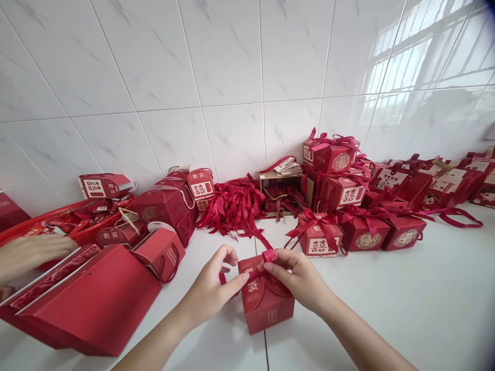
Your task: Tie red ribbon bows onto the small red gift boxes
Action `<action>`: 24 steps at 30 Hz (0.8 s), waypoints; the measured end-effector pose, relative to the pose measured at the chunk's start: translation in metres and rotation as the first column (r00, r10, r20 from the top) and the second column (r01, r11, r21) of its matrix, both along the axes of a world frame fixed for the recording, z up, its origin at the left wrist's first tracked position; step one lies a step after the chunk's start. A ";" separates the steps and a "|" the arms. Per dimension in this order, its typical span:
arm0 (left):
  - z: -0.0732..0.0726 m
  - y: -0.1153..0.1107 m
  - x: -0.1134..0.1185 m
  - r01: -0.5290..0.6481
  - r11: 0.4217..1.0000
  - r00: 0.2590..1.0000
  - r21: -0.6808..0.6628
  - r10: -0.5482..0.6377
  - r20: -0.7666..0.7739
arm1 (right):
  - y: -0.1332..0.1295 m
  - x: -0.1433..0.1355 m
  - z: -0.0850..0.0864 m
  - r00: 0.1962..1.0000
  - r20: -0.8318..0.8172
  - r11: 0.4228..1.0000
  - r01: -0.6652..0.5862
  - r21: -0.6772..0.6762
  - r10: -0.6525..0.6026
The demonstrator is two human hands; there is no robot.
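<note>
A small red gift box [268,313] with pale printed characters stands on the white table in front of me. Its top flaps are folded over, and a dark red ribbon [267,256] lies across them. My right hand [299,275] pinches a loop of this ribbon between thumb and fingers above the box top. At the box's left edge, my left hand [216,286] curls round, its thumb pressing the ribbon on the top. More ribbon hangs beside the left fingers, which partly hide it.
Finished-looking boxes with bows [367,232] stand stacked at the back right, with gift bags [444,183] beyond. A ribbon pile [235,203] and an open carton [309,191] lie by the wall. Another person's hand [34,252] is over large red bags [93,299] near a red basket [87,236].
</note>
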State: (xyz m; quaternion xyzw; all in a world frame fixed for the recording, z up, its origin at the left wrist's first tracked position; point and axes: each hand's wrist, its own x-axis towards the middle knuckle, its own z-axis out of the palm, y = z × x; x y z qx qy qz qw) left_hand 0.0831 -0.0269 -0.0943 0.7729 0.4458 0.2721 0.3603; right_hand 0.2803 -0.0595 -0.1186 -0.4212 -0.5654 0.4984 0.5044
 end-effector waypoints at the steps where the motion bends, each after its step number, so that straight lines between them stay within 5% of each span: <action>1: -0.006 0.002 -0.002 -0.021 0.998 1.000 -0.062 0.022 0.011 | -0.001 0.000 0.001 1.000 -0.004 1.000 -0.017 0.010 0.017; 5: -0.021 0.003 -0.002 0.005 0.953 0.996 -0.304 0.022 0.083 | -0.006 0.001 0.007 0.996 0.086 0.997 -0.045 0.061 0.040; 9: -0.018 0.000 0.000 0.060 0.900 0.988 -0.432 0.009 0.154 | -0.010 0.002 0.012 0.992 0.120 0.997 -0.039 0.073 0.030; 17: 0.003 -0.006 -0.003 0.047 0.902 0.978 -0.429 0.047 0.206 | -0.006 -0.009 0.000 0.961 0.220 0.983 0.150 0.107 -0.171; 21: 0.022 -0.014 0.003 0.103 0.900 0.960 -0.424 0.022 0.280 | -0.005 -0.018 -0.006 0.880 0.309 0.929 0.308 0.206 -0.360; 24: 0.037 -0.016 0.014 0.158 0.906 0.926 -0.393 0.003 0.378 | -0.007 -0.022 -0.004 0.862 0.321 0.907 0.305 0.291 -0.392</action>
